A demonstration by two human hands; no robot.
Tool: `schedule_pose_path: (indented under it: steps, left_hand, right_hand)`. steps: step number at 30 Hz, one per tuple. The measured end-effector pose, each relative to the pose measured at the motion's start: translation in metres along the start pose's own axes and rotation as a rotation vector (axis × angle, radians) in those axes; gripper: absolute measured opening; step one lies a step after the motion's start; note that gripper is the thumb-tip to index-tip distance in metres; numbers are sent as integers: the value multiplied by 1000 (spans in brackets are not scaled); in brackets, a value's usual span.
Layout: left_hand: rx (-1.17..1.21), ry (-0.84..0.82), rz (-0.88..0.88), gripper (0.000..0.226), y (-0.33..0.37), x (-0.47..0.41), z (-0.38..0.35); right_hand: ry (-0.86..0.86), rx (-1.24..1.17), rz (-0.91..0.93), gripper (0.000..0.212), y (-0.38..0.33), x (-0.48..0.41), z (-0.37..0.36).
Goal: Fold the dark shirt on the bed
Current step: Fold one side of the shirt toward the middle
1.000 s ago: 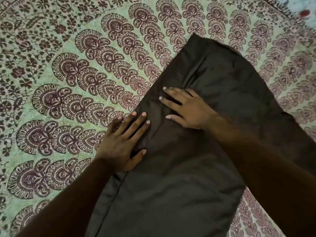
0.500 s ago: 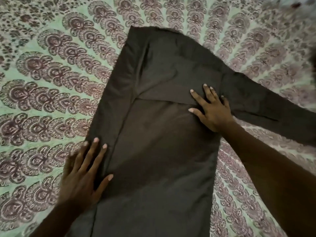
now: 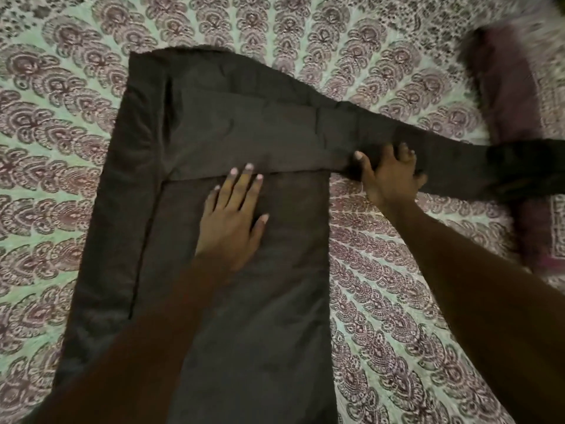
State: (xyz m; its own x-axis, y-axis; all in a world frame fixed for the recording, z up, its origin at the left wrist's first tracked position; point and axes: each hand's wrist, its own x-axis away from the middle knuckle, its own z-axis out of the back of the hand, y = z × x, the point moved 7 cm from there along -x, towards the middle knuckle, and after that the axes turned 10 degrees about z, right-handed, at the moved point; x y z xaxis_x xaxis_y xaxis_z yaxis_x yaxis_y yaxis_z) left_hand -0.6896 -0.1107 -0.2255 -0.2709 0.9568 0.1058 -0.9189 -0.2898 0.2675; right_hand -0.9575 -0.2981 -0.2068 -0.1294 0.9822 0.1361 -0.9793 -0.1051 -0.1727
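The dark shirt (image 3: pixel 232 123) lies flat on the bed, its body running toward me. One sleeve is folded across the chest as a band, and the other sleeve (image 3: pixel 458 166) stretches out to the right. My left hand (image 3: pixel 232 221) rests flat with fingers spread on the middle of the shirt, just below the folded band. At the shirt's right edge my right hand (image 3: pixel 389 175) has its fingers curled over the base of the outstretched sleeve, gripping the cloth.
The bed is covered by a green sheet (image 3: pixel 397 301) with a maroon fan pattern. A blurred purple pillow or cushion (image 3: pixel 516 96) lies at the far right, under the sleeve's end. A seam fold runs down the shirt's left side.
My left hand moved from the shirt's left edge to its middle. My right hand slid right, off the body and onto the outstretched sleeve. The view shifted right.
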Motion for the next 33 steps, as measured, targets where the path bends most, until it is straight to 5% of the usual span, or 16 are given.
schedule_pose_path:
  steps: [6,14,18,22,25,29,33]
  left_hand:
    - [-40,-68,41,75,33,-49,-28]
    - [-12,-35,59,73,30,-48,-24]
    - [27,-193,80,78,35,-52,-16]
    - [210,-128,66,64,40,-42,21]
    - [589,-85,92,43,30,-28,49]
    - [1182,-232,495,31,-6,-6,64]
    - [1616,-451,753,57,-52,39,75]
  right_hand:
    - [9,-185,-306,48,38,-23,8]
    - [103,-337,-521,76,67,-28,21]
    - [275,-614,-492,38,71,-21,27]
    - [353,-761,-237,31,29,3,39]
    - [331,-922,84,20,-25,34,47]
    - [187,-1071,377,20,-105,92,52]
    - [-47,-1007,614,33,-181,156,37]
